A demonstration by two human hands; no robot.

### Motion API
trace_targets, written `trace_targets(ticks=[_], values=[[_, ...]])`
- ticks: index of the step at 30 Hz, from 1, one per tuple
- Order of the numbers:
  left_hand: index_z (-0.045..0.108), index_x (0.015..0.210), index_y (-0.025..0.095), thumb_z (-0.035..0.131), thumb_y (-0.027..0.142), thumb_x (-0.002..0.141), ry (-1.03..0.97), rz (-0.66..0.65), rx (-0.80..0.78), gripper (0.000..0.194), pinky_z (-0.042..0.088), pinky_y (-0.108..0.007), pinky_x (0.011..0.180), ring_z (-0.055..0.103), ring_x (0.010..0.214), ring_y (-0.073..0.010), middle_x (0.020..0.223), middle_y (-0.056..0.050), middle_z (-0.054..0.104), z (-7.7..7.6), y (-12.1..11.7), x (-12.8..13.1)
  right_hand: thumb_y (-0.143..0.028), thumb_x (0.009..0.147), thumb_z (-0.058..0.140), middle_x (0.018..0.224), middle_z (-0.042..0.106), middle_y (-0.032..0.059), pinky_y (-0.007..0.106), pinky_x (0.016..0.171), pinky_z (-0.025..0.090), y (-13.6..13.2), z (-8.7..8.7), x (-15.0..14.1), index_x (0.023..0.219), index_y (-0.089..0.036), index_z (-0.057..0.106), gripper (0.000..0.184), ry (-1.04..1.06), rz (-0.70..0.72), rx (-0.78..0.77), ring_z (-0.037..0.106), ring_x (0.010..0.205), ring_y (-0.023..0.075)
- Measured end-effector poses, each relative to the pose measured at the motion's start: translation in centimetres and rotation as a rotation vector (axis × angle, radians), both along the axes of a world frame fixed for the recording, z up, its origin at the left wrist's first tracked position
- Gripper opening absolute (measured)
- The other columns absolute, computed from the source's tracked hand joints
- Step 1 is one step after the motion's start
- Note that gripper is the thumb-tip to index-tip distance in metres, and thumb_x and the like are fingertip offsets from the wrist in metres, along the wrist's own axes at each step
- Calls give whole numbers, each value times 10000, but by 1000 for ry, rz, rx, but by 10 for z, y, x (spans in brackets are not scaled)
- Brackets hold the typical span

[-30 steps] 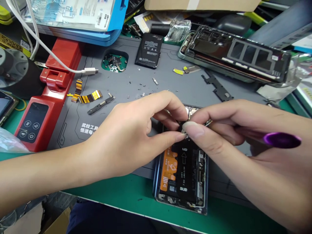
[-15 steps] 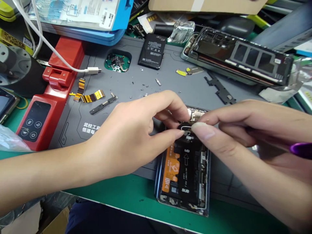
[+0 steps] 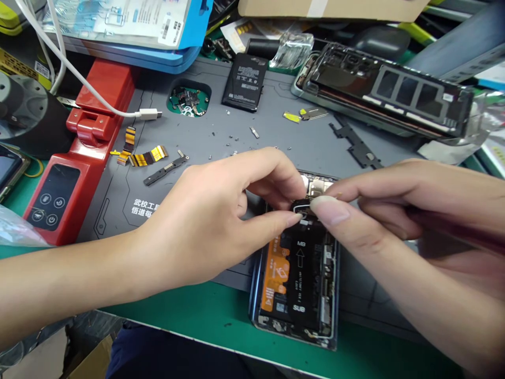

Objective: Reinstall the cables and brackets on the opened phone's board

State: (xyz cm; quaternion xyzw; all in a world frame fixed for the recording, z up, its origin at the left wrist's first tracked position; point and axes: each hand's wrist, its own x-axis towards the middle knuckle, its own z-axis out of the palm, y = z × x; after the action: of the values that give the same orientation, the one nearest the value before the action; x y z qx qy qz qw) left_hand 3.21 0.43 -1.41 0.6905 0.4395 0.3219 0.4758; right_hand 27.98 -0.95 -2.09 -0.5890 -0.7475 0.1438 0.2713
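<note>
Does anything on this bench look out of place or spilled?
Yes: tiny bits lie strewn loose on the grey mat beyond the opened phone, which looks odd because other small parts sit gathered in the mat's cutout.

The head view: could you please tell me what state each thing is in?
Phone under the hands: opened, innards exposed.
Left hand, right hand: at its upper end, grip unclear.
Upper-right phone: opened.
Loose battery: lying flat.
White cable plug: unconnected.
Gold flex pieces: loose.
Red device: cannot tell if powered.
</note>
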Motion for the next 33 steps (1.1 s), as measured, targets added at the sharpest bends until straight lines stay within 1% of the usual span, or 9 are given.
trace_targets(ticks=[4,8,12,15,19,22,26,30,33], values=[[757,1008,221,789,127,955,26,3,-9,112,315,-218,445,381,497,-52,730,80,655,2,0,0,-650,918,692,723,473,11,346,620,432,2,0,-2,954,-291,743,364,-4,0,-2,523,694,207],[751,1001,213,773,126,954,13,-8,-20,102,345,-213,461,400,525,-51,790,68,696,2,1,1,-653,919,690,721,470,11,343,614,421,2,1,-4,956,-291,745,368,-9,-1,-1,519,692,206],[754,1025,209,756,124,965,15,-4,-19,104,343,-204,471,393,541,-48,795,70,687,2,1,1,-642,936,695,718,471,6,340,601,388,-2,5,-8,975,-292,755,358,-18,5,-4,504,675,197],[754,1027,210,742,118,969,7,-1,-20,109,368,-198,491,413,552,-46,835,64,711,2,0,1,-615,969,702,718,460,-5,340,587,346,-9,9,-12,992,-294,759,326,-32,30,-4,476,656,177],[746,1012,210,738,126,974,-9,-3,-31,92,393,-195,508,432,563,-45,875,56,734,3,-1,1,-556,1028,714,728,404,-39,332,571,293,-14,11,-13,1038,-339,751,220,-48,97,17,412,647,116],[746,1009,209,724,118,979,-4,5,-26,99,383,-195,504,433,564,-46,862,57,731,3,-1,1,-531,1040,730,747,407,-51,332,576,303,-11,11,-10,1062,-356,745,177,-54,112,23,414,662,89],[748,987,207,732,126,982,-4,-9,-35,83,388,-192,506,436,570,-49,859,53,734,2,-1,1,-529,1061,699,759,386,-46,356,611,295,-9,9,-9,1073,-346,737,188,-60,97,7,405,680,102],[761,988,203,736,114,980,-18,0,-35,93,378,-190,494,437,574,-52,836,52,725,1,1,1,-545,1051,693,738,370,-54,353,591,288,-13,10,-11,1040,-351,736,199,-43,102,24,386,638,91],[762,978,199,743,120,976,-29,-1,-49,81,381,-192,488,450,576,-53,831,49,728,2,2,1,-527,1027,723,722,351,-63,346,582,279,-11,12,-11,1028,-361,746,168,-23,106,2,379,599,79]])
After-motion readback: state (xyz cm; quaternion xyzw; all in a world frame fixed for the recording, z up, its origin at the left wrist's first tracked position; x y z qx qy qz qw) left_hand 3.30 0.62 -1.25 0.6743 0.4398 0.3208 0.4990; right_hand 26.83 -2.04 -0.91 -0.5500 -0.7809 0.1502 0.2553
